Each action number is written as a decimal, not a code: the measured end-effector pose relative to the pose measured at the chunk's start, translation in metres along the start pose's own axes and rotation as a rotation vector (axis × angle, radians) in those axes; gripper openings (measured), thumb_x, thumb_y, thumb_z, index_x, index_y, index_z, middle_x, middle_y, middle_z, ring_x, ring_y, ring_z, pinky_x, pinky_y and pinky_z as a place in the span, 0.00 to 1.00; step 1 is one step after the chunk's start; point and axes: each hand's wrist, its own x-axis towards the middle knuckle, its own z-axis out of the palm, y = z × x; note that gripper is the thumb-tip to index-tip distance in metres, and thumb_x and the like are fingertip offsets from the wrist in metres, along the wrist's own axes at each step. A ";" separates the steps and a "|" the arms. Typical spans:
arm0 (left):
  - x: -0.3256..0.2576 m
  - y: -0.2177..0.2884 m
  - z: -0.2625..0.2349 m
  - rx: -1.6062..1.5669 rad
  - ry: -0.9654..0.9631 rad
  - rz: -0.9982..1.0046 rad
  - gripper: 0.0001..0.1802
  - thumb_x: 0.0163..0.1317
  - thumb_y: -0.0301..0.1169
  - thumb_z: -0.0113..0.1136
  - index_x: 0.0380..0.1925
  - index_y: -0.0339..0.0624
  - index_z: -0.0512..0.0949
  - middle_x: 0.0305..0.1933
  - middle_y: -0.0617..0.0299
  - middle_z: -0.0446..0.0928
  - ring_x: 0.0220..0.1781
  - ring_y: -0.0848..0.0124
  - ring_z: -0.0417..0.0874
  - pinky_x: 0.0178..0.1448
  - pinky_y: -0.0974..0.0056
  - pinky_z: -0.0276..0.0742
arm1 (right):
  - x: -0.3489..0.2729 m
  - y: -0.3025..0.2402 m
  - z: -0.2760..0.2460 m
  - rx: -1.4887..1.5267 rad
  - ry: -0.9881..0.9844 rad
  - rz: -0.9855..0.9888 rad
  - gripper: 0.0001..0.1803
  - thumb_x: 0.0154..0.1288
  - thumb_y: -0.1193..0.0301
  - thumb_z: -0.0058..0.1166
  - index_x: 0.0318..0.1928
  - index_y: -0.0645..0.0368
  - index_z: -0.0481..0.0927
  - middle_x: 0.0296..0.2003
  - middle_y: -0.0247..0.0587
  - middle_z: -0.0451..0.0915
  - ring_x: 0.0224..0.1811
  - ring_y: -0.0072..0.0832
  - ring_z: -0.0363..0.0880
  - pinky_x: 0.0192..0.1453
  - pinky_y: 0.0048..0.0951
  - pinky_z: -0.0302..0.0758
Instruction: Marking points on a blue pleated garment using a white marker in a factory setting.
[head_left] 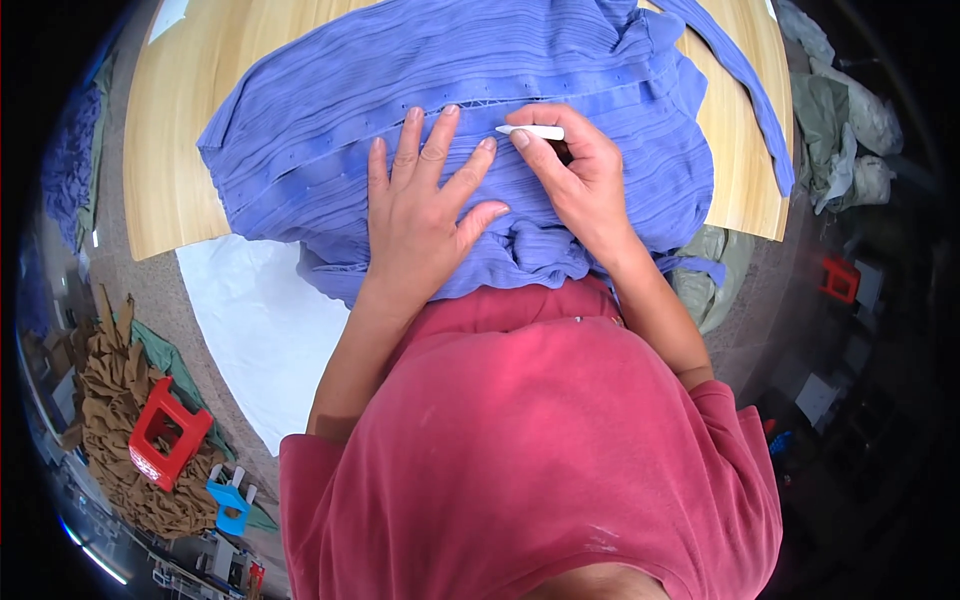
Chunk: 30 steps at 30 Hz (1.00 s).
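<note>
A blue crinkled garment (340, 75) lies spread on the wooden table, with a smoother band running across it and small dark marks along that band. My left hand (420, 215) rests flat on the cloth, fingers spread, its fingertips at the band's near edge. In my right hand (590, 185) a short white marking pen (541, 131) is pinched between thumb and fingers. Its tip points left, just beside my left index finger, close over the band. Whether the tip touches the cloth I cannot tell.
The pale wooden table (165, 170) ends just in front of me. A blue strap (745, 90) trails over its right side. White cloth (265, 320) spreads below at left. On the floor are a brown fabric heap (115, 410), a red stool (190, 440) and, at right, wrapped bundles (825, 110).
</note>
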 end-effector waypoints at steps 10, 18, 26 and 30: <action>-0.001 -0.001 0.002 0.003 0.001 0.005 0.33 0.50 0.51 0.68 0.58 0.60 0.78 0.71 0.58 0.64 0.74 0.51 0.59 0.68 0.34 0.57 | 0.010 -0.010 0.009 -0.170 -0.074 -0.144 0.08 0.63 0.73 0.59 0.42 0.59 0.84 0.35 0.38 0.83 0.36 0.29 0.79 0.41 0.27 0.74; -0.002 -0.001 0.002 -0.011 0.008 0.001 0.32 0.49 0.50 0.69 0.57 0.58 0.79 0.71 0.58 0.65 0.75 0.52 0.59 0.69 0.34 0.56 | 0.014 -0.013 0.011 -0.285 -0.077 -0.229 0.08 0.61 0.73 0.61 0.41 0.56 0.84 0.33 0.36 0.82 0.34 0.33 0.79 0.36 0.30 0.75; -0.001 -0.001 0.003 -0.010 0.016 0.005 0.31 0.50 0.51 0.68 0.55 0.58 0.80 0.71 0.59 0.65 0.75 0.52 0.59 0.69 0.35 0.56 | 0.023 -0.020 0.014 -0.526 -0.076 -0.267 0.05 0.62 0.71 0.61 0.38 0.56 0.83 0.30 0.36 0.81 0.29 0.31 0.78 0.32 0.28 0.73; -0.001 -0.008 -0.003 0.012 0.027 0.025 0.30 0.50 0.52 0.67 0.54 0.59 0.80 0.70 0.61 0.67 0.73 0.54 0.62 0.70 0.36 0.56 | 0.036 -0.005 -0.005 -0.068 0.013 0.070 0.09 0.71 0.67 0.55 0.41 0.61 0.81 0.31 0.28 0.80 0.31 0.13 0.75 0.33 0.17 0.72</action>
